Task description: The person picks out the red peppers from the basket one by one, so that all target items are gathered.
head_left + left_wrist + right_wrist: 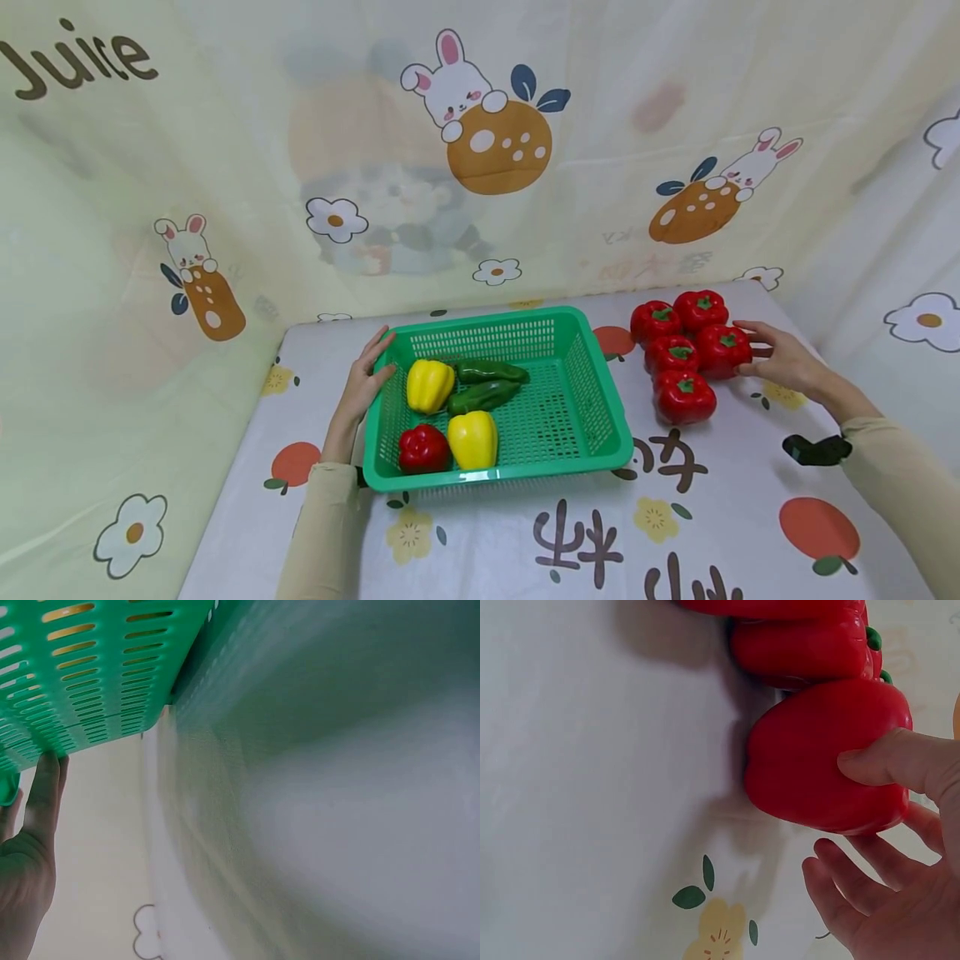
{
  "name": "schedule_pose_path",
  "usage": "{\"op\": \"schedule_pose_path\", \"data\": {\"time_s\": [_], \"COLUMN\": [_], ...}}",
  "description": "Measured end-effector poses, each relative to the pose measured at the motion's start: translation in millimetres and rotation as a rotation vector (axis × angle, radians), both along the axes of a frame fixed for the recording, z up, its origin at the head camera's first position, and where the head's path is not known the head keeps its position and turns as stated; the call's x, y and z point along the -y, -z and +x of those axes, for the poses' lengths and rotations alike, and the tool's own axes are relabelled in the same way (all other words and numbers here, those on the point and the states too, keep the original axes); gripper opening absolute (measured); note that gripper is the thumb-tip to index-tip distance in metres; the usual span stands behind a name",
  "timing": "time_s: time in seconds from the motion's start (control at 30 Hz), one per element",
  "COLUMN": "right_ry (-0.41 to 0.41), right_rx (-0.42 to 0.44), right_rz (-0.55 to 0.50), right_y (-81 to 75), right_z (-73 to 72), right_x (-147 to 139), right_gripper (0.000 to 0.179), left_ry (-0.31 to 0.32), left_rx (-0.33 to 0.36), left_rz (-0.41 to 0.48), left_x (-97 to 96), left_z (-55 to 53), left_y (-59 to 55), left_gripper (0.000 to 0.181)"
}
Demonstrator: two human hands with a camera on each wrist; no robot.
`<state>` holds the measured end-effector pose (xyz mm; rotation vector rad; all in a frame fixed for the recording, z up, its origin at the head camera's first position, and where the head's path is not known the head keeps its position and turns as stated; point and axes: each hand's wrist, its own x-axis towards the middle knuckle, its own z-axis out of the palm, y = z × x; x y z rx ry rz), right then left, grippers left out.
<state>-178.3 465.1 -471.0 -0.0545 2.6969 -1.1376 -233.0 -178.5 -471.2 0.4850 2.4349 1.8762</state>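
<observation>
A green basket (510,475) holds two yellow bell peppers (431,387), one red bell pepper (423,449) and two long green peppers (486,397). My left hand (365,385) rests at the basket's left side, thumb over the rim. In the left wrist view its straight fingers (43,796) touch the slotted outer wall. To the right, my right hand (786,360) is at the rightmost red bell pepper (723,350) of a cluster. The right wrist view has the thumb over this pepper (810,761), with the other fingers loosely spread along its opposite side.
Several more red bell peppers (684,397) sit tightly together right of the basket. A printed cloth (480,550) covers the table, and a patterned curtain (600,208) hangs behind and at both sides. A black strap end (816,450) sticks out by the right wrist.
</observation>
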Motion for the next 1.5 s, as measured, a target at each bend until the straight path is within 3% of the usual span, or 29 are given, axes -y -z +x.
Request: {"op": "schedule_pose_path", "data": {"time_s": [0.5,0.87,1.17,1.5], "right_ry": [0.02,0.068,0.031,-0.038], "right_rx": [0.005,-0.079,-0.18,-0.283], "right_rz": [0.018,0.051,0.054,0.034], "right_y": [-7.1,-29.3,-60.2,-84.6], "right_z": [1.8,9.2,17.0,20.1], "right_x": [0.4,10.7,53.6,126.8], "right_gripper": [0.085,0.077,0.072,0.065], "left_ry": [-0.01,-0.004,-0.005,-0.013], "left_rx": [-0.009,-0.001,0.004,0.007], "left_rz": [-0.011,-0.01,-0.006,-0.008], "left_x": [-0.1,0.5,-0.8,-0.7], "left_z": [0.4,0.4,1.2,-0.2], "left_y": [-1.5,-0.3,-0.7,0.0], "left_gripper": [0.054,0.054,0.054,0.054]}}
